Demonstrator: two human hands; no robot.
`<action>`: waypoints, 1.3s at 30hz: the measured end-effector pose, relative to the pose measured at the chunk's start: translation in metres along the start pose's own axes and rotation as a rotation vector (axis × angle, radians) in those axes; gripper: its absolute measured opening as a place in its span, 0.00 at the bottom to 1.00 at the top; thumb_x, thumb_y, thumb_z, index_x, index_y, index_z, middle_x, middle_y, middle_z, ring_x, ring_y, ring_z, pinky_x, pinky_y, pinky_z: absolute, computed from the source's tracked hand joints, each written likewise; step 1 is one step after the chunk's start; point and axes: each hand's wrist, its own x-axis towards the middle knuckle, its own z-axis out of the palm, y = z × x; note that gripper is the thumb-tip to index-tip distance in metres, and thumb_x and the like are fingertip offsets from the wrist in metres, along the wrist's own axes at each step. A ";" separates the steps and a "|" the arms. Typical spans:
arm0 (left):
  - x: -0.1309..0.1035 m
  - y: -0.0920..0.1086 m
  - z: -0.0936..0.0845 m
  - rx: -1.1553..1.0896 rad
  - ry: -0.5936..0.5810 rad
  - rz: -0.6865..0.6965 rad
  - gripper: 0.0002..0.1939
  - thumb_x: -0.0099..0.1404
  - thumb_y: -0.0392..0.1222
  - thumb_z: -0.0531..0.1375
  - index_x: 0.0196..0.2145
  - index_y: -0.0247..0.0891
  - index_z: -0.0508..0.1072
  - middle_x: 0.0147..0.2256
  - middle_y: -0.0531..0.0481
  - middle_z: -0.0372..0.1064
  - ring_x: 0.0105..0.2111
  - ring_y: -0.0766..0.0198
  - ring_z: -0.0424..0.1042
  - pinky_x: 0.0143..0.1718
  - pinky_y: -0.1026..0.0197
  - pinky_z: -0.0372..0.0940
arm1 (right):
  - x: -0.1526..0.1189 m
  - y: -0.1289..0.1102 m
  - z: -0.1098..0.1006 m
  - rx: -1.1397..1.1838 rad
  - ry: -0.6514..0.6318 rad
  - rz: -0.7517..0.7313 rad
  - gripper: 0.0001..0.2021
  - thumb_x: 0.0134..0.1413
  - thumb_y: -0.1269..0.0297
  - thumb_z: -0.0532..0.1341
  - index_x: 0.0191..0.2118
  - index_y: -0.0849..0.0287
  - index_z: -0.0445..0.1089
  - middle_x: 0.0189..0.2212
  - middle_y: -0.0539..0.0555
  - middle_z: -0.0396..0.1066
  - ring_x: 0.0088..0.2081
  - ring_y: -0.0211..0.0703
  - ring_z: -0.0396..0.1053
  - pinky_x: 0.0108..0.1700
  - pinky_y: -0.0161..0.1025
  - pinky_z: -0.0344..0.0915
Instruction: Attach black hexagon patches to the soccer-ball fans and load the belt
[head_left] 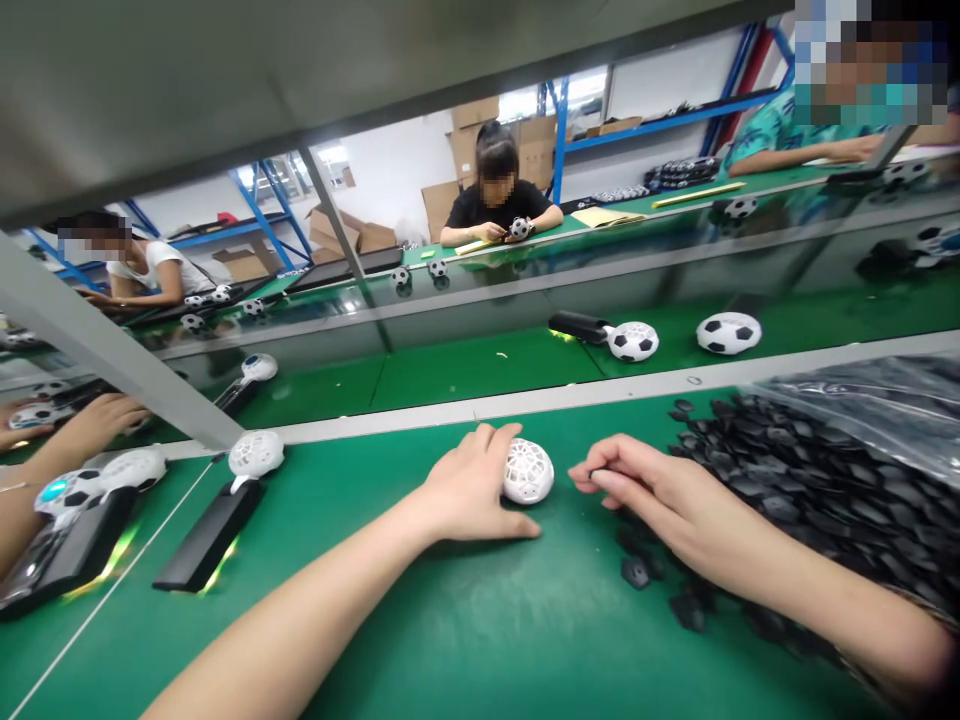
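My left hand (480, 485) curves around the left side of a white openwork ball shell (530, 472) resting on the green work surface. Its fingers lie against the far side, and the thumb stretches out along the near side. My right hand (637, 480), just right of the ball shell, pinches a small black piece (598, 474) between thumb and forefinger; most of that piece is hidden. Under and beyond my right forearm spreads a heap of black plastic panels (817, 480), with a few loose panels (637, 572) at its near edge.
A clear plastic bag (877, 405) covers the heap's back. On the green belt (457, 375) ahead lie football-patterned balls (729, 333). At left, a white ball on a black holder (210, 535) stands near a metal post (127, 350) and a co-worker's hand (94, 425). Other people sit opposite.
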 end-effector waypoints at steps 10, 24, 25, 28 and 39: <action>-0.012 0.009 0.010 -0.093 -0.002 -0.095 0.41 0.54 0.53 0.58 0.61 0.44 0.45 0.55 0.42 0.53 0.49 0.46 0.63 0.47 0.51 0.62 | -0.001 -0.001 0.012 -0.088 0.040 -0.072 0.09 0.58 0.60 0.51 0.38 0.53 0.67 0.32 0.51 0.67 0.35 0.43 0.65 0.37 0.39 0.62; -0.015 0.017 0.011 -0.107 0.050 0.011 0.38 0.53 0.54 0.59 0.58 0.44 0.51 0.53 0.46 0.56 0.48 0.51 0.64 0.46 0.51 0.64 | -0.003 -0.004 0.023 -0.006 0.033 -0.160 0.05 0.56 0.68 0.56 0.31 0.55 0.68 0.31 0.50 0.65 0.33 0.40 0.63 0.34 0.37 0.60; -0.014 0.018 0.011 -0.119 0.056 0.018 0.37 0.53 0.55 0.59 0.57 0.43 0.53 0.53 0.46 0.57 0.48 0.52 0.64 0.47 0.52 0.64 | -0.003 -0.003 0.025 0.002 0.046 -0.166 0.04 0.55 0.68 0.57 0.31 0.56 0.68 0.31 0.50 0.64 0.33 0.40 0.63 0.35 0.37 0.60; -0.013 0.018 0.011 -0.130 0.072 0.007 0.35 0.53 0.54 0.59 0.56 0.41 0.56 0.51 0.46 0.59 0.48 0.52 0.65 0.47 0.52 0.64 | -0.001 0.000 0.027 0.031 0.078 -0.167 0.04 0.54 0.69 0.58 0.30 0.57 0.67 0.31 0.50 0.62 0.33 0.39 0.62 0.34 0.36 0.60; -0.012 0.020 0.012 -0.215 0.074 0.000 0.33 0.52 0.51 0.61 0.54 0.43 0.58 0.51 0.49 0.63 0.47 0.53 0.66 0.46 0.52 0.64 | 0.002 -0.005 0.025 0.088 0.041 -0.133 0.04 0.52 0.70 0.60 0.28 0.56 0.67 0.31 0.49 0.61 0.33 0.39 0.62 0.36 0.37 0.60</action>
